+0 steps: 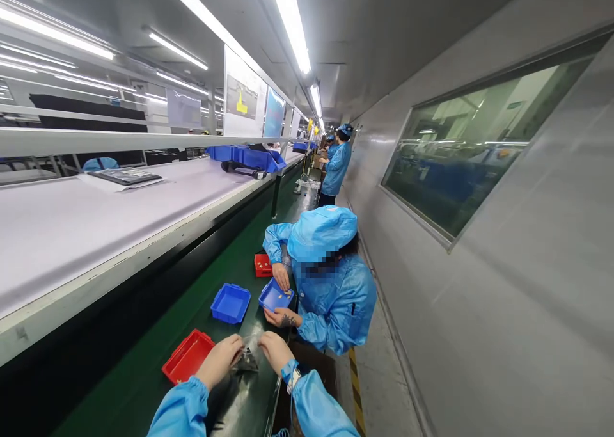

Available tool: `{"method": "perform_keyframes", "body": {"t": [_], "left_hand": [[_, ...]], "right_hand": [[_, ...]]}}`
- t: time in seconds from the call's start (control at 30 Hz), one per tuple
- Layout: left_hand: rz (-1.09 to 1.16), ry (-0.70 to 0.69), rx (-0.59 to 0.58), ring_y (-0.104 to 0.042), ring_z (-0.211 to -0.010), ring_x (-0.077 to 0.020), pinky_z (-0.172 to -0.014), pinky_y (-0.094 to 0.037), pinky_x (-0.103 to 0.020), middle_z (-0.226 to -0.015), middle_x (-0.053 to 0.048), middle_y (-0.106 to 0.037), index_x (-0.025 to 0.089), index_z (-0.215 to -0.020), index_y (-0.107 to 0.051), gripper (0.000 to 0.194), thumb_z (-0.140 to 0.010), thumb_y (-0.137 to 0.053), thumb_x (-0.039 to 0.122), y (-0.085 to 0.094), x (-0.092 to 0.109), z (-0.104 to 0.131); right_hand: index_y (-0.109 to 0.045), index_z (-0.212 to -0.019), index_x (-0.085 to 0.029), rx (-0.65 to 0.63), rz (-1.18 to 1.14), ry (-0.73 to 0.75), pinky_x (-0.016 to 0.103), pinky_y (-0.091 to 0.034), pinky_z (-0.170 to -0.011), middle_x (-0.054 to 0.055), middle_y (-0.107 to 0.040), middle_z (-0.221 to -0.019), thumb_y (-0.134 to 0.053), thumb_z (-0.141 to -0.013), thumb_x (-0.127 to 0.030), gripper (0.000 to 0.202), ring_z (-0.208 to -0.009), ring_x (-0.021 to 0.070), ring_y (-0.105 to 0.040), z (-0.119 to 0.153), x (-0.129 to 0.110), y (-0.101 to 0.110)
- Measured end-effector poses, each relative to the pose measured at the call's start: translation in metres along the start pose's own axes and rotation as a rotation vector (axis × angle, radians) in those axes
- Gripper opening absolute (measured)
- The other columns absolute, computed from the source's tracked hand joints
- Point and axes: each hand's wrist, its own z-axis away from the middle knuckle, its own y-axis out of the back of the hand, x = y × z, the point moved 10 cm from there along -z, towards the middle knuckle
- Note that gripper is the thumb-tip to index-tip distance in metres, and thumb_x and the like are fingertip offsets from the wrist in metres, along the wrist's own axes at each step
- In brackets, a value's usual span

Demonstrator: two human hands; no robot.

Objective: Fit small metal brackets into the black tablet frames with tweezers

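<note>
A clear plastic bag [247, 361] with small dark parts in its bottom hangs between my two hands above the green work surface. My left hand [221, 360] pinches the bag's upper left side. On the other side, my right hand [277, 351] has its fingers closed at the bag's upper right edge. Left of my left hand lies a shallow red tray [188, 356], partly covered by that hand and sleeve. Farther ahead sits a blue tray [231, 304]. What exactly the parts in the bag are is too small to tell.
A co-worker in blue [336, 296] leans over the belt, holding another blue tray [269, 298] with small light pieces. Beside it is a small red box [263, 265]. A raised white shelf [119, 232] runs along the left, a metal wall [503, 334] along the right.
</note>
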Motion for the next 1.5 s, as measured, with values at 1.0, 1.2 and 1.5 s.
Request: {"method": "perform_keyframes", "body": {"t": [1.0, 1.2, 1.5], "left_hand": [[0.051, 0.039, 0.0, -0.054, -0.091, -0.0146, -0.085, -0.043, -0.028, -0.1, -0.008, -0.055, 0.015, -0.091, -0.06, 0.027, -0.092, -0.033, 0.02, 0.007, -0.005, -0.003], [0.045, 0.034, 0.002, -0.054, -0.09, -0.014, -0.085, -0.043, -0.027, -0.099, -0.008, -0.055, 0.014, -0.09, -0.061, 0.027, -0.092, -0.035, 0.021, 0.01, -0.003, 0.0], [0.028, 0.016, 0.005, -0.053, -0.09, -0.0135, -0.085, -0.043, -0.027, -0.098, -0.007, -0.055, 0.013, -0.09, -0.061, 0.024, -0.092, -0.038, 0.022, 0.011, -0.006, 0.004]], "right_hand": [[-0.064, -0.094, -0.015, -0.012, 0.048, -0.033, 0.03, -0.043, -0.088, 0.006, -0.058, -0.096, -0.041, -0.089, -0.012, 0.024, -0.095, 0.0186, -0.054, -0.002, 0.001, -0.005], [-0.064, -0.092, -0.014, -0.005, 0.049, -0.016, 0.029, -0.043, -0.086, 0.007, -0.058, -0.094, -0.042, -0.089, -0.012, 0.023, -0.092, 0.0176, -0.054, -0.002, -0.005, -0.003], [-0.064, -0.092, -0.012, -0.033, 0.063, 0.01, 0.028, -0.044, -0.084, 0.008, -0.058, -0.093, -0.043, -0.088, -0.011, 0.022, -0.091, 0.0178, -0.055, -0.004, -0.012, -0.003]]}}
